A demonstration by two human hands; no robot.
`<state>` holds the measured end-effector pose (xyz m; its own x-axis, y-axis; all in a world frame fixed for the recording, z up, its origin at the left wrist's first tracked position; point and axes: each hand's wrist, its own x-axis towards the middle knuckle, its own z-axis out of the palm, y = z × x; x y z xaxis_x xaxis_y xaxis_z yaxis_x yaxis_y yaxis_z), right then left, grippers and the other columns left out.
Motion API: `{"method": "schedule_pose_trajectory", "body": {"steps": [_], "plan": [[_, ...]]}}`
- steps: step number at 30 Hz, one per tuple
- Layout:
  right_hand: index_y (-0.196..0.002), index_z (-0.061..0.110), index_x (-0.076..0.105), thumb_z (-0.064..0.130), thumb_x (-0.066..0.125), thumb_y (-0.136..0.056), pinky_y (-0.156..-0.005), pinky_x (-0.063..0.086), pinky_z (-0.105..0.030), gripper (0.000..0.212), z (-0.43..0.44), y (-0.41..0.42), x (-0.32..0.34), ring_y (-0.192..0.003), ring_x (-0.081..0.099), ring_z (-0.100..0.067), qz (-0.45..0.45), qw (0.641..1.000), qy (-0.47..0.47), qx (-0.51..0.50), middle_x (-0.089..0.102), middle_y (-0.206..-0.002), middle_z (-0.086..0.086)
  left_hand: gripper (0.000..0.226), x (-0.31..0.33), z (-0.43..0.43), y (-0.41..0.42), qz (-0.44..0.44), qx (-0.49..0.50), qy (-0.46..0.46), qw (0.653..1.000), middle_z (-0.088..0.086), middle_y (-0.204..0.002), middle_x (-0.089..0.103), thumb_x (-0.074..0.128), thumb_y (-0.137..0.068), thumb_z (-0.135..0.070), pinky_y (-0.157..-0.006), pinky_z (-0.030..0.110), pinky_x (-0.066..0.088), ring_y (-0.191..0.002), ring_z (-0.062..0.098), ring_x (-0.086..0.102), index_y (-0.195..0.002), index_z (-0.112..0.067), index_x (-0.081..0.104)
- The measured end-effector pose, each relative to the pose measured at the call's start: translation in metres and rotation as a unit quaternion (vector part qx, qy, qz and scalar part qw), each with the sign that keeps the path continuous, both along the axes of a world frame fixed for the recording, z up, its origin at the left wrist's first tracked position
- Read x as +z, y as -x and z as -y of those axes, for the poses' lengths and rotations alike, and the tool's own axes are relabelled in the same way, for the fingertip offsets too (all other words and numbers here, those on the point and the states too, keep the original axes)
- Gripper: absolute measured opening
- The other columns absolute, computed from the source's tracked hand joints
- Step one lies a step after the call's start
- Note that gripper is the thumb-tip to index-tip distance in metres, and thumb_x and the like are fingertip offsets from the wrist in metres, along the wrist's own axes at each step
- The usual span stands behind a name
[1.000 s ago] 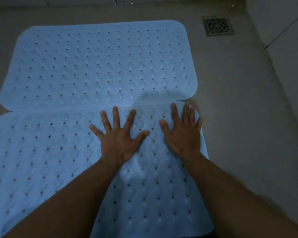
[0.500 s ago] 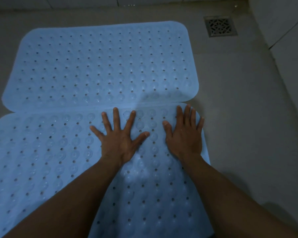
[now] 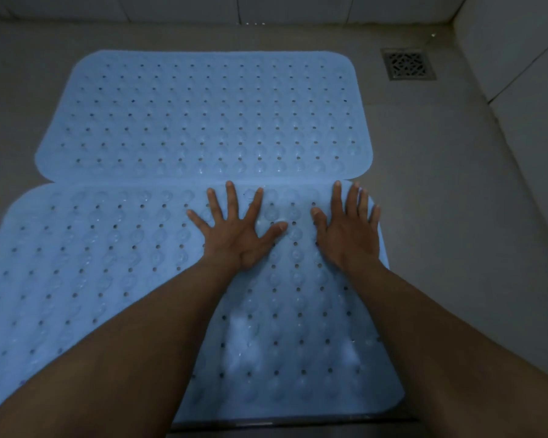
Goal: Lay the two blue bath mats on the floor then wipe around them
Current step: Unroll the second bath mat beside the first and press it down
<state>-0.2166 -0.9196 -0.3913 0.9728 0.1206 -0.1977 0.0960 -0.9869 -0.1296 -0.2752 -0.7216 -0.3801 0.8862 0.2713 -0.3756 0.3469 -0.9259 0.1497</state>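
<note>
Two light blue bath mats with rows of small holes lie flat on the floor, long sides touching. The far mat (image 3: 203,115) lies toward the back wall. The near mat (image 3: 86,260) runs off the left edge of the view and my forearms cover part of it. My left hand (image 3: 234,232) rests palm down with fingers spread near the near mat's far edge. My right hand (image 3: 348,229) lies flat on that mat's far right corner, fingers together. Neither hand holds anything.
A square metal floor drain (image 3: 407,63) sits at the back right. The beige floor (image 3: 450,197) stretches to the right of the mats. A tiled wall (image 3: 525,74) rises on the right, and another runs along the back.
The view has shifted a little, so the mats and drain sit lower in the frame. Both hands stay flat on the near mat in about the same spots.
</note>
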Motion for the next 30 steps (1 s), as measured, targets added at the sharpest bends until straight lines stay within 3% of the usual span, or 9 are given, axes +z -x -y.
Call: {"method": "schedule_pose_trajectory", "body": {"steps": [3, 6, 12, 18, 24, 30], "plan": [[-0.158, 0.016, -0.007, 0.055, 0.014, -0.102, -0.12, -0.006, -0.055, 0.072, -0.014, 0.02, 0.008, -0.152, -0.009, -0.027, -0.004, 0.999, 0.005, -0.033, -0.008, -0.165, -0.012, 0.083, 0.012, -0.011, 0.002, 0.019, 0.011, 0.073, 0.997, 0.004, -0.164, -0.024, 0.013, -0.084, -0.085, -0.111, 0.069, -0.015, -0.15, 0.034, -0.022, -0.151, -0.047, -0.02], [-0.158, 0.015, -0.003, 0.054, 0.017, -0.102, -0.12, -0.008, -0.055, 0.072, -0.043, 0.062, 0.016, -0.152, -0.007, -0.028, -0.016, 0.999, -0.019, -0.025, -0.006, -0.166, -0.012, 0.078, 0.02, -0.035, 0.033, 0.115, 0.013, 0.131, 0.985, 0.009, -0.167, -0.009, 0.025, -0.096, -0.07, -0.119, 0.06, -0.005, -0.153, 0.03, -0.007, -0.156, -0.038, -0.014], [-0.158, 0.017, -0.001, 0.053, 0.025, -0.101, -0.12, -0.008, -0.055, 0.073, -0.138, 0.163, 0.026, -0.152, -0.007, -0.029, -0.035, 0.995, -0.075, 0.061, -0.006, -0.165, -0.014, 0.079, 0.005, -0.122, 0.16, 0.143, 0.018, 0.033, 0.989, 0.013, -0.166, 0.008, 0.018, -0.093, -0.066, -0.119, 0.061, 0.001, -0.154, 0.031, 0.001, -0.16, -0.025, 0.01], [-0.159, 0.022, 0.003, 0.072, 0.022, -0.092, -0.114, -0.014, -0.065, 0.086, -0.226, 0.256, 0.015, -0.152, -0.009, -0.033, -0.058, 0.986, -0.062, 0.143, -0.006, -0.165, -0.014, 0.075, -0.002, -0.221, 0.27, 0.093, 0.089, -0.027, 0.991, 0.007, -0.168, -0.001, 0.018, -0.093, -0.071, -0.118, 0.063, -0.005, -0.153, 0.03, -0.007, -0.158, -0.038, 0.007], [-0.157, 0.033, -0.008, 0.079, 0.012, -0.091, -0.114, -0.008, -0.067, 0.084, -0.242, 0.272, 0.005, -0.15, -0.017, -0.033, -0.035, 0.99, -0.028, 0.13, -0.015, -0.164, -0.011, 0.075, -0.009, -0.239, 0.282, 0.076, 0.1, -0.052, 0.991, -0.001, -0.167, -0.011, 0.021, -0.089, -0.08, -0.119, 0.06, -0.008, -0.153, 0.023, -0.016, -0.155, -0.05, 0.001], [-0.157, 0.04, 0.003, 0.071, 0.021, -0.096, -0.115, -0.002, -0.067, 0.07, -0.241, 0.271, 0.004, -0.152, -0.005, -0.033, -0.023, 0.992, -0.033, 0.122, -0.001, -0.166, -0.011, 0.074, -0.007, -0.239, 0.28, 0.105, 0.113, -0.044, 0.987, 0.0, -0.168, 0.0, 0.029, -0.088, -0.081, -0.119, 0.062, -0.003, -0.154, 0.024, -0.007, -0.154, -0.052, 0.015]]}}
